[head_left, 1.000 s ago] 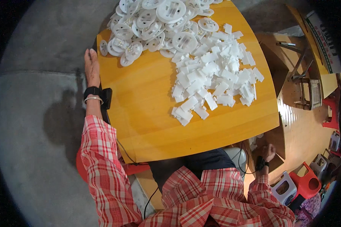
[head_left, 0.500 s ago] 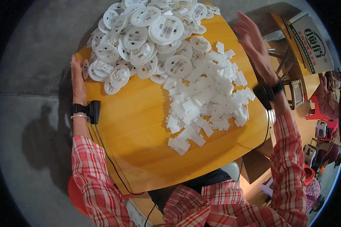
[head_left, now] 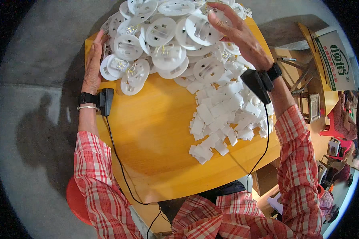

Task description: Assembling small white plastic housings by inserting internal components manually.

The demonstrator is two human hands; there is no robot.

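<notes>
A heap of round white plastic discs (head_left: 160,32) with slots covers the far part of the yellow table (head_left: 155,119). Some carry small boards with yellowish dots. My left hand (head_left: 93,61) lies along the heap's left side, fingers stretched, next to the outermost discs. At the heap's right side, my right hand (head_left: 241,36) spreads over the discs, its thumb close to a large tilted disc (head_left: 203,30); its fingertips are partly hidden among them. Neither hand grips anything. Below my right hand lies a pile of small flat white plastic pieces (head_left: 215,107).
Black devices with cables are strapped to both my wrists, the cables (head_left: 121,167) running over the table. A printed carton (head_left: 335,59) stands on another table at the right. Beyond are stools and other people (head_left: 343,123). A red stool (head_left: 77,201) shows at the lower left.
My right hand has swung inward from beyond the table's right edge onto the discs. My left hand has moved slightly farther forward along the heap. The view has shifted a little.
</notes>
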